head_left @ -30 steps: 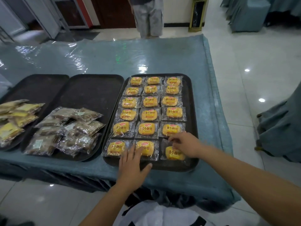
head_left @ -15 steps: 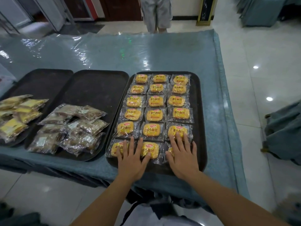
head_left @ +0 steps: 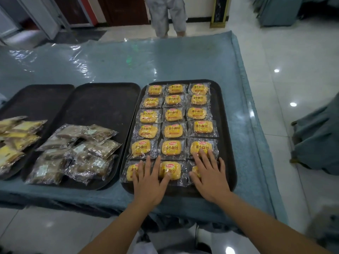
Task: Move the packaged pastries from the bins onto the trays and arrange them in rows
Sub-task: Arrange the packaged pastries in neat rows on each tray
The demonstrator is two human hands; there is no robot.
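A black tray on the right holds several yellow packaged pastries laid in three neat columns. My left hand lies flat with spread fingers on the nearest row, between the left packet and the middle packet. My right hand rests flat on the nearest right packet, mostly hiding it, and its fingertips reach the packet one row further. Neither hand grips anything.
A middle black tray carries a loose heap of brown packets. A left tray holds yellow packets. A person's legs stand beyond the blue-covered table. Covered furniture stands to the right.
My right hand went from pinching the nearest right packet to lying flat on it. My left hand slid slightly forward onto the front row. The camera moved closer.
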